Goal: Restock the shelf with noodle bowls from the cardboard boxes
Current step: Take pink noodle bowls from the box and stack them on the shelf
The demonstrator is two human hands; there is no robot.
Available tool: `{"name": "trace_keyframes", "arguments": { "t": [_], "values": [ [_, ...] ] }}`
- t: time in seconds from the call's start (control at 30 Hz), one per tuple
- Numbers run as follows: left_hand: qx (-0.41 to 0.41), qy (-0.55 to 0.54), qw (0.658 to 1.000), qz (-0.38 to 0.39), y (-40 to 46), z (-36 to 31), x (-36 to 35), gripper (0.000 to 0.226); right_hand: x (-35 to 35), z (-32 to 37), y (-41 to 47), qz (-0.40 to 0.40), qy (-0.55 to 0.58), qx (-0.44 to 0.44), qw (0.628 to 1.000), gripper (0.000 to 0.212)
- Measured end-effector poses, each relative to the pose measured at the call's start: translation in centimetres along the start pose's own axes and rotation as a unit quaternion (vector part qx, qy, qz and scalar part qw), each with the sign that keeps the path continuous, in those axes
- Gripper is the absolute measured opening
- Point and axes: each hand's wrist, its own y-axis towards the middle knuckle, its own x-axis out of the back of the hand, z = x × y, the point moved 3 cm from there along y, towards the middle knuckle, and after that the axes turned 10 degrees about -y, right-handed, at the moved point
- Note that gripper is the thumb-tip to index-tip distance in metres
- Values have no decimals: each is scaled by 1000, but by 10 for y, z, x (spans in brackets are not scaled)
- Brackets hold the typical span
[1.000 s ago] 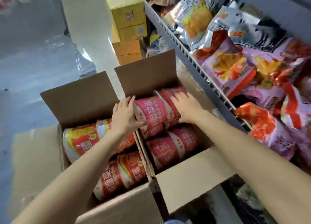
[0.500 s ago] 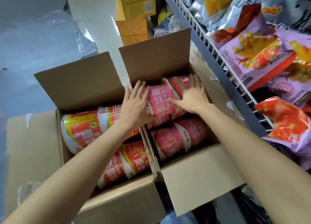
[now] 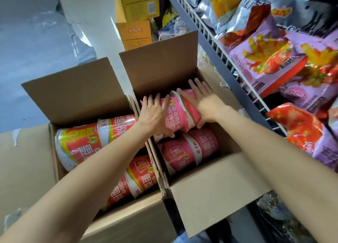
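Wire shelf [image 3: 215, 47] on my right, stocked with snack bags [image 3: 265, 60]. Two open cardboard boxes side by side below: left box [image 3: 76, 96], right box [image 3: 215, 188], both holding noodle bowls on their sides. Top pink pack of bowls [image 3: 180, 113] sits in right box. My left hand [image 3: 155, 114] and right hand [image 3: 206, 104] clasp its two ends, fingers spread.

Both my bare forearms reach forward and down, converging ahead of me. My left hand [image 3: 155, 116] lies palm down, its fingers [image 3: 165, 101] spread and curved over, thumb tucked beneath. My right hand [image 3: 204, 104] faces it close by, fingers extended forward and slightly fanned, thumb pressing low, wrist bent inward.
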Motion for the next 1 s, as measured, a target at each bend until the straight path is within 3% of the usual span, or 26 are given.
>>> {"name": "trace_keyframes", "arguments": {
  "t": [0.1, 0.27, 0.53, 0.7, 0.8, 0.9, 0.93, 1.0],
  "values": [
    [-2, -8, 1000, -7, 2, 2, -1, 135, -2, -11, 12, 27, 44, 58, 997, 147],
    [-4, -20, 1000, -20, 0, 2, 0, 129, -6, -21, 15, 15, 19, 102, 994, 144],
    [-4, -47, 998, -37, -5, 8, 1, 124, 45, -28, -19, -153, -6, 114, 982, 130],
    [7, -92, 993, -73, -21, 0, 21, 120, 102, -36, -100, -263, 94, -22, 960, 125],
    [23, -163, 978, -125, -41, -5, 47, 121, 105, -25, -146, -294, 248, -145, 912, 129],
    [82, -341, 915, -197, -72, -5, 80, 107, 97, -4, -189, -331, 412, -254, 810, 136],
    [113, -421, 876, -207, -84, -3, 87, 98, 96, 6, -206, -340, 452, -285, 774, 138],
    [145, -611, 753, -197, -109, -3, 103, 91, 96, 25, -244, -365, 510, -327, 707, 140]
  ]
}}
